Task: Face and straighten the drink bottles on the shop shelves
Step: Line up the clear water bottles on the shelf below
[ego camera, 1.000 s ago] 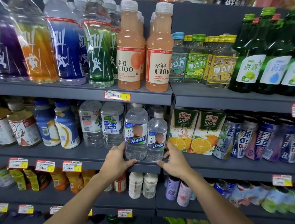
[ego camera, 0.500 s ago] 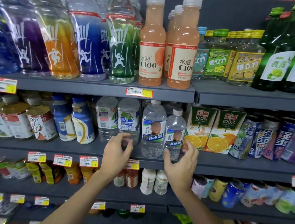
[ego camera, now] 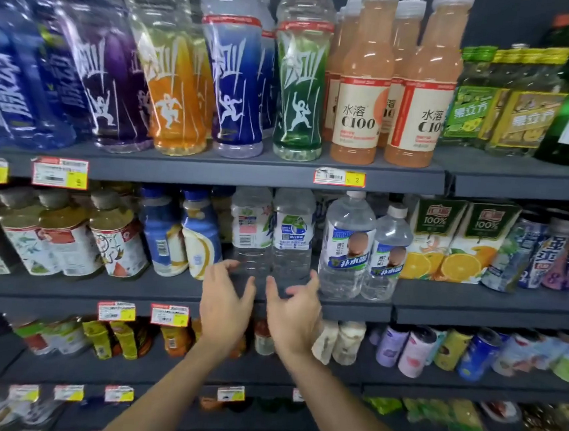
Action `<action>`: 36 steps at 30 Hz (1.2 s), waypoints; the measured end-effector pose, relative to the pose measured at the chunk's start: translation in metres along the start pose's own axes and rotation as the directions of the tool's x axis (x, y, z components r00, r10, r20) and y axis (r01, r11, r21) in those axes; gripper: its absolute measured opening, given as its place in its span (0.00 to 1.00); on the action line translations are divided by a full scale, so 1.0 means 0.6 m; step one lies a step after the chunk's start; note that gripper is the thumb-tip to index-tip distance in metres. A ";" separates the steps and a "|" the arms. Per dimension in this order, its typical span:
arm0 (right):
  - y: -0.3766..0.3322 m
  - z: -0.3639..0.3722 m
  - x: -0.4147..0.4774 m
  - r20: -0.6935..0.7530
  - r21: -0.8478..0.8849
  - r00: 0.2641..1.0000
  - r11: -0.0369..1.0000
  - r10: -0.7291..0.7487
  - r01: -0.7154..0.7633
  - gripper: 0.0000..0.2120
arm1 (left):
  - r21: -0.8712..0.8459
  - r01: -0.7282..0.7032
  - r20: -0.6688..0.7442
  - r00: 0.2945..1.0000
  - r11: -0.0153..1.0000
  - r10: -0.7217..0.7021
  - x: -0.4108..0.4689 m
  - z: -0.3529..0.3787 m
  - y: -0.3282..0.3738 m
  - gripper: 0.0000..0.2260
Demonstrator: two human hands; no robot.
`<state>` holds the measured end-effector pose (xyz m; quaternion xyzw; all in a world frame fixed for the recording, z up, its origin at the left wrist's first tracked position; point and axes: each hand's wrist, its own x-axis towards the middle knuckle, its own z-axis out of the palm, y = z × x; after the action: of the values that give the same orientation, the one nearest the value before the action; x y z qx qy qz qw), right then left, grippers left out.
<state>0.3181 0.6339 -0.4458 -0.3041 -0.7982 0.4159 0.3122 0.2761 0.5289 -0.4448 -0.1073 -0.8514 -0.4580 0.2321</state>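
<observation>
The left hand (ego camera: 226,299) is seen with fingers (ego camera: 221,267) spread and loosely curled, nothing gripped, just under the two clear bottles (ego camera: 290,250) standing at its 12 o'clock on the middle shelf (ego camera: 475,302); the right hand (ego camera: 293,314), at its 3 o'clock, is likewise spread and empty. Should these light bottles be twisted hastily, the taller bottle (ego camera: 345,248) at their 3 o'clock could be knocked over.
</observation>
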 end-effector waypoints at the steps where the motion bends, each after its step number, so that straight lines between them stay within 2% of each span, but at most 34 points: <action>1: -0.009 0.010 0.009 0.006 -0.026 0.998 0.998 0.060 -0.059 0.45 | -0.006 -0.009 0.012 1.000 1.000 0.009 0.000 -0.007 -0.008 0.15; 3: -0.024 0.025 0.028 -0.013 -0.072 0.992 0.990 0.124 -0.124 0.48 | -0.030 -0.031 0.036 0.999 0.999 0.032 -0.001 -0.021 -0.024 0.14; 6: -0.043 0.040 0.049 -0.062 -0.185 0.985 0.968 0.162 -0.170 0.47 | -0.062 -0.064 0.056 0.996 0.996 0.067 -0.004 -0.039 -0.044 0.13; 17: -0.064 0.054 0.063 -0.199 -0.245 0.973 0.956 0.113 -0.161 0.45 | -0.106 -0.087 0.077 0.992 0.991 0.095 -0.010 -0.073 -0.058 0.11; 22: -0.065 0.045 0.071 -0.127 -0.272 0.988 0.954 0.091 -0.123 0.43 | -0.107 -0.037 0.119 0.992 0.994 0.049 -0.017 -0.067 -0.053 0.10; 26: -0.069 0.038 0.083 -0.047 -0.232 0.994 0.966 0.103 -0.111 0.42 | -0.112 -0.038 0.123 0.991 0.993 0.052 -0.022 -0.059 -0.045 0.10; 33: -0.061 0.034 0.072 -0.071 -0.143 0.990 0.981 0.125 -0.134 0.42 | -0.096 -0.027 0.076 0.996 0.995 0.035 -0.016 -0.039 -0.032 0.08; 36: -0.056 0.024 0.060 -0.089 -0.123 0.991 0.986 0.100 -0.111 0.41 | -0.083 0.029 0.067 0.997 0.996 -0.023 -0.004 -0.020 -0.012 0.15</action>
<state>0.2773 0.6380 -0.4149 -0.3822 -0.7924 0.3670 0.3021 0.2788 0.5149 -0.4454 -0.1208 -0.8399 -0.4926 0.1931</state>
